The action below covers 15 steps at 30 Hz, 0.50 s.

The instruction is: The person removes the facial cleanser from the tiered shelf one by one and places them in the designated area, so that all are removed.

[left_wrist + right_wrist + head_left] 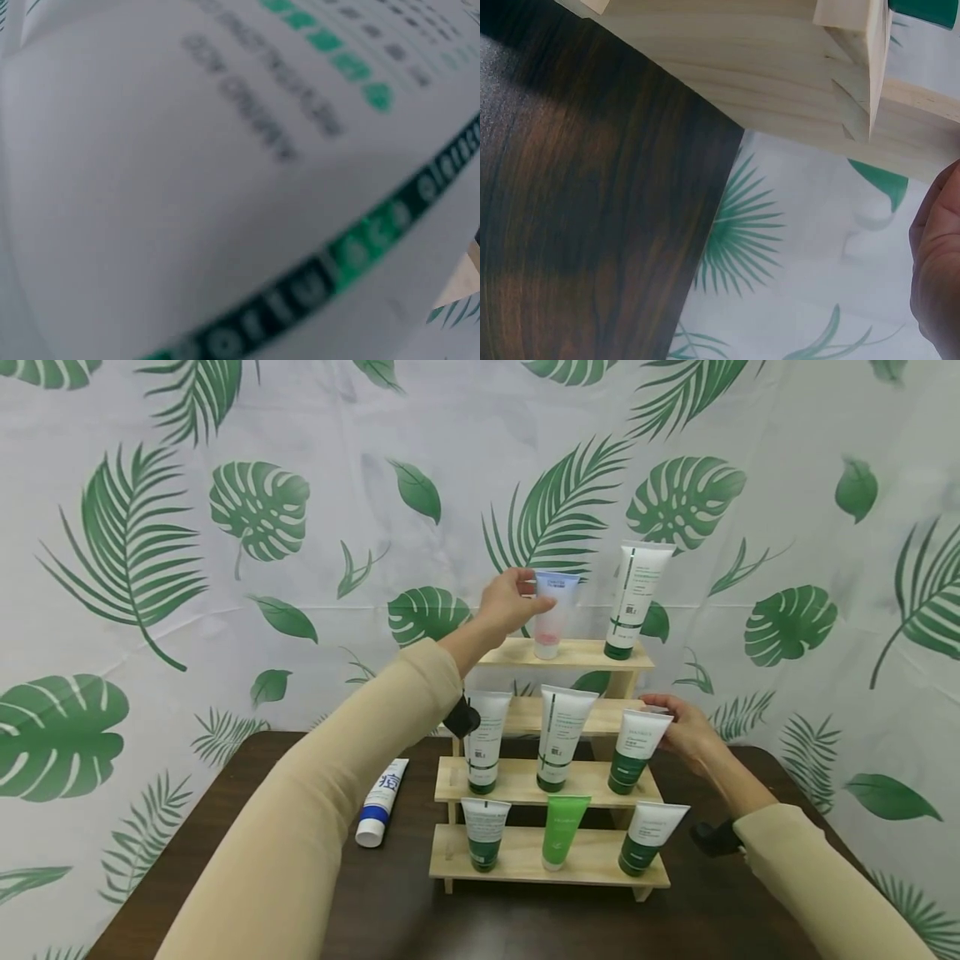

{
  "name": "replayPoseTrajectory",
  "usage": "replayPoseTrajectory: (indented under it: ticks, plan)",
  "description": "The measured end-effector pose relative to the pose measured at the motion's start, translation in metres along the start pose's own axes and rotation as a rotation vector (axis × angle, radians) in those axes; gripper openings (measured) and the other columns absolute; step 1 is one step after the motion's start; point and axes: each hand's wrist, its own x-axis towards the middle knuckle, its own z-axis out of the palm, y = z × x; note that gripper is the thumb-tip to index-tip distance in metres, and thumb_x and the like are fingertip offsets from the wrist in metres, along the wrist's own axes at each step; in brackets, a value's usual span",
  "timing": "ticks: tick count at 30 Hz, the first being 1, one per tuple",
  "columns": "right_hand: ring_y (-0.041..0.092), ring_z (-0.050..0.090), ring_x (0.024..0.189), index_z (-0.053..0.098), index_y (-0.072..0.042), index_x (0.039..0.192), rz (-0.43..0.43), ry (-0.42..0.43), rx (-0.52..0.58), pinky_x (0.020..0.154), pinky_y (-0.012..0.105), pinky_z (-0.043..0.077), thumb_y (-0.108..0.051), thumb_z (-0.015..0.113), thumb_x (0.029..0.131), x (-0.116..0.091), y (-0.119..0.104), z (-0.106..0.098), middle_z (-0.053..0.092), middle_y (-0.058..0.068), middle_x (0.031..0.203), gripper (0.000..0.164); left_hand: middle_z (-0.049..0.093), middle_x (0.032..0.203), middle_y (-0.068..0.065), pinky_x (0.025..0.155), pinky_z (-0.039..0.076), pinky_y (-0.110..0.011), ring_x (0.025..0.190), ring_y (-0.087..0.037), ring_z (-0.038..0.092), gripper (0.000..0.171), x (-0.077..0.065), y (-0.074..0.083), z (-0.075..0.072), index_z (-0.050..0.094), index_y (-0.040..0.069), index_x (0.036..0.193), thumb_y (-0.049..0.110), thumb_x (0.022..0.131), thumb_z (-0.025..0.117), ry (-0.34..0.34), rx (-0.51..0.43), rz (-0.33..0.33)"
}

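My left hand (510,603) pinches a translucent pink-and-blue squeeze tube (557,610) between thumb and fingers, cap down at the top tier of a wooden display rack (480,789). Right of it stands a tall white tube with a green cap (639,597). My right hand (684,731) grips the right end of the rack's second tier from the top, partly hidden behind a small white-and-green tube (637,747). The right wrist view shows that hand's edge (937,262) beside the wood. A white tube (150,187) fills the left wrist view, close and blurred.
Two tall white tubes stand under my left forearm and at mid-rack, one being this tube (566,735). The lowest tier holds several small tubes, including a bright green one (564,831). A white-and-blue tube (381,802) lies on the dark table (300,893), left of the rack.
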Motion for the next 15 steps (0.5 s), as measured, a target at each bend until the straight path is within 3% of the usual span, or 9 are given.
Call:
replayPoseTrajectory:
  ticks: [7, 15]
  plan:
    - [0.001, 0.054, 0.084, 0.026, 0.005, 0.143, -0.012, -0.005, 0.01, 0.072, 0.022, 0.051, 0.001, 0.046, 0.095, -0.001, 0.0, 0.0, 0.043, 0.019, 0.126, 0.052, 0.053, 0.131, -0.01, 0.095, 0.047, -0.029, 0.118, -0.021, 0.052, 0.055, 0.006, -0.003, 0.008, 0.042, 0.005, 0.136, 0.012, 0.088, 0.067, 0.005, -0.02, 0.021]
    - [0.002, 0.054, 0.085, 0.026, 0.004, 0.144, -0.001, -0.006, -0.003, 0.073, 0.021, 0.051, -0.007, 0.047, 0.098, -0.001, -0.001, 0.0, 0.044, 0.018, 0.126, 0.052, 0.061, 0.117, -0.011, 0.088, 0.051, -0.027, 0.108, -0.02, 0.058, 0.042, 0.005, -0.005, 0.013, 0.051, 0.002, 0.124, 0.008, 0.086, 0.068, 0.06, 0.042, 0.083]
